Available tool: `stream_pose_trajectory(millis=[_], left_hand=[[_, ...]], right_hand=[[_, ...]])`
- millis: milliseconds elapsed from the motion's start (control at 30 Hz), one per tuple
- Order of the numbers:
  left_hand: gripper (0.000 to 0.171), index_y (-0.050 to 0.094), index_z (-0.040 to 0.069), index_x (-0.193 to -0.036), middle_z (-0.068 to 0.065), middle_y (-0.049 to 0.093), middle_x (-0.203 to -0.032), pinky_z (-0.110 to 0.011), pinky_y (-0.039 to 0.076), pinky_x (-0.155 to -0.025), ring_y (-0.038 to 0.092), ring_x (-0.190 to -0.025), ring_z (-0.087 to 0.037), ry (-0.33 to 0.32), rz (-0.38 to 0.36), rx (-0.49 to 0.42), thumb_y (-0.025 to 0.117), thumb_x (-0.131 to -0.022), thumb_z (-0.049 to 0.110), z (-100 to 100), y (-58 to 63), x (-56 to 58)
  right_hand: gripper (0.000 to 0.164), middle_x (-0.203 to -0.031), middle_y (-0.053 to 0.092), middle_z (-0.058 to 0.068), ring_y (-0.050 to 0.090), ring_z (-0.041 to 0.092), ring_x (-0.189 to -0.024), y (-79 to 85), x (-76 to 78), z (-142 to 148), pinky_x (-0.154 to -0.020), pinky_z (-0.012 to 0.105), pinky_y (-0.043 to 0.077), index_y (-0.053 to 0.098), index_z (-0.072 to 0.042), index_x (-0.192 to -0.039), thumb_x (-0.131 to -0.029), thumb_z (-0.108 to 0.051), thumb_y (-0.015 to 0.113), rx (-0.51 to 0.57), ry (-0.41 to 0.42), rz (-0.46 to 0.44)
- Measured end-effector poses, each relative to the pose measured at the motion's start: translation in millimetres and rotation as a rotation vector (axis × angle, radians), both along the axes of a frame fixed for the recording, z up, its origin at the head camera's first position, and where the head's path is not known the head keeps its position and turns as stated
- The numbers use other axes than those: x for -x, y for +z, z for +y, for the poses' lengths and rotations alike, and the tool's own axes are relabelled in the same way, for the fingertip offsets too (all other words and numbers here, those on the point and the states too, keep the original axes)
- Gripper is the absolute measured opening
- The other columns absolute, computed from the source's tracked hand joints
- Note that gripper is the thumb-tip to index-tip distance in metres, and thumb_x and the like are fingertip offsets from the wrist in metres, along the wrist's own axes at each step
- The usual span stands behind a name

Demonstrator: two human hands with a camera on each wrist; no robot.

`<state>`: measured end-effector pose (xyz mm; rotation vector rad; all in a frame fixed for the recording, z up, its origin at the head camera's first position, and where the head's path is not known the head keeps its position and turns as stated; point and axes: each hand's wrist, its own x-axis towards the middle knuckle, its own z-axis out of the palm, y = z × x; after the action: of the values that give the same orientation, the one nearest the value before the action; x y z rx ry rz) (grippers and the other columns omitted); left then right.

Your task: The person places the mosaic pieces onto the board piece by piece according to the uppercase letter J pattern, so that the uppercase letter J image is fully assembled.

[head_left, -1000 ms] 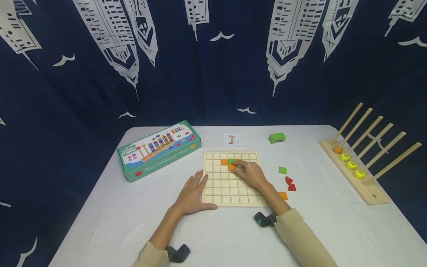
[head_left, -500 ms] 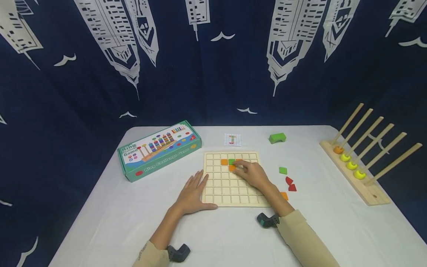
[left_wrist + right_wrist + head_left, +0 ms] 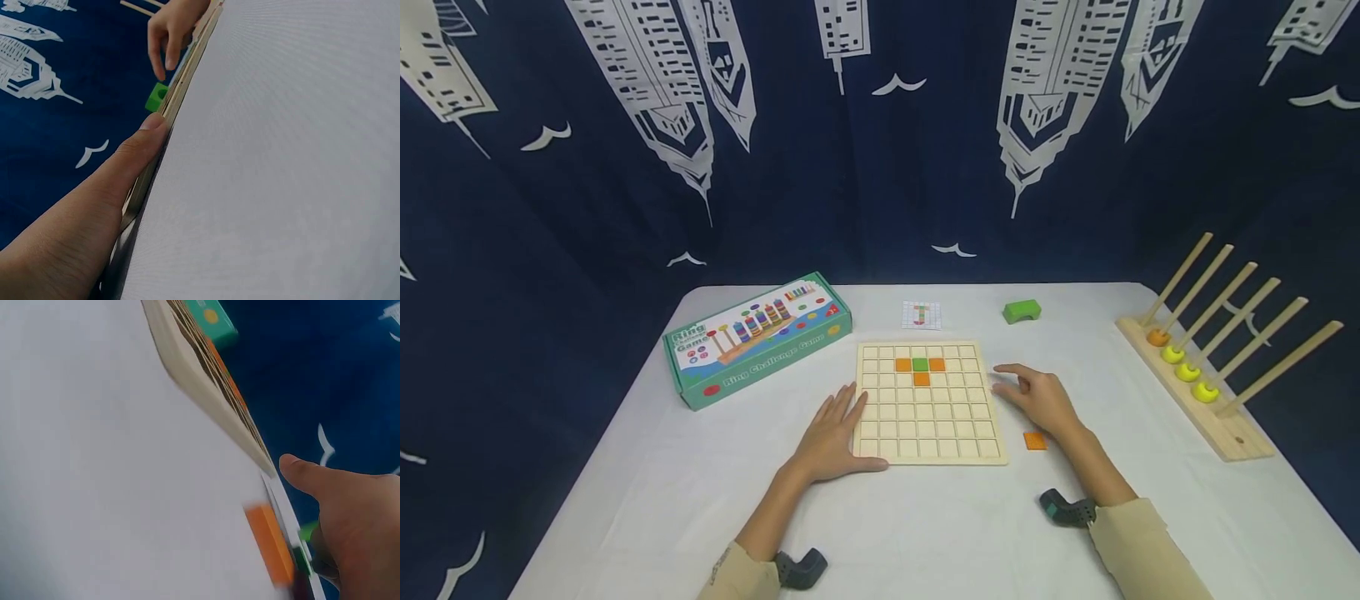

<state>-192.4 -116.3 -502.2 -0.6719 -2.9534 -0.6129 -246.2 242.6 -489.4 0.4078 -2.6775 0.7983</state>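
A pale wooden grid board (image 3: 955,426) lies flat mid-table. Set in its upper cells are a green square tile (image 3: 920,364), an orange tile (image 3: 903,365) left of it, another orange tile (image 3: 937,364) right of it and a third orange tile (image 3: 921,379) below. My left hand (image 3: 829,437) rests with spread fingers along the board's left edge, thumb near its lower corner. Just off the board's right edge is my right hand (image 3: 1037,402), thumb and forefinger apart, nothing visible between them. This hand hides the loose green tile and red pieces in the head view. Nearer me lies a loose orange tile (image 3: 1035,441).
Behind the board lies a small pattern card (image 3: 931,317). A green arch block (image 3: 1022,312) stands at the back right, and a green game box (image 3: 760,367) at the back left. A wooden peg rack (image 3: 1240,442) with several rings stands at the far right.
My right hand has left the tiles on the board and moved right, past its edge. The orange tile it was touching stays in its cell. My left hand has not moved.
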Motion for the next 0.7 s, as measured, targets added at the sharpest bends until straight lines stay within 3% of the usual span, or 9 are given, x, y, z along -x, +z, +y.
stream_pose_trajectory(millis=[300,467,700], left_hand=[[0.115,0.022,0.01,-0.143,-0.009,0.01,-0.151,-0.039,0.009,-0.111,0.007,-0.138,-0.021,-0.002,-0.006,-0.002,0.05,-0.058,0.083,0.1,-0.7,-0.1],[0.116,0.022,0.011,-0.143,-0.008,0.01,-0.151,-0.038,0.008,-0.111,0.006,-0.138,-0.02,0.007,-0.01,-0.007,0.05,-0.057,0.083,-0.8,0.7,-0.1],[0.116,0.022,0.011,-0.143,-0.007,0.01,-0.151,-0.038,0.009,-0.111,0.007,-0.138,-0.02,0.006,-0.007,-0.004,0.049,-0.056,0.084,0.2,-1.9,0.6]], right_hand=[[0.038,-0.049,0.037,-0.003,0.028,0.008,-0.04,-1.7,-6.4,40.1,-0.035,0.022,0.025,0.063,-0.011,-0.109,-0.078,-0.033,0.068,-0.018,-0.127,-0.008],[0.043,-0.049,0.036,-0.003,0.029,0.009,-0.04,-3.4,-8.0,44.4,-0.035,0.022,0.025,0.061,-0.009,-0.112,-0.077,-0.032,0.07,-0.026,-0.143,-0.036],[0.052,-0.049,0.036,-0.001,0.031,0.012,-0.041,-2.4,-14.0,45.4,-0.038,0.023,0.025,0.058,-0.005,-0.116,-0.076,-0.036,0.07,-0.059,-0.184,-0.148]])
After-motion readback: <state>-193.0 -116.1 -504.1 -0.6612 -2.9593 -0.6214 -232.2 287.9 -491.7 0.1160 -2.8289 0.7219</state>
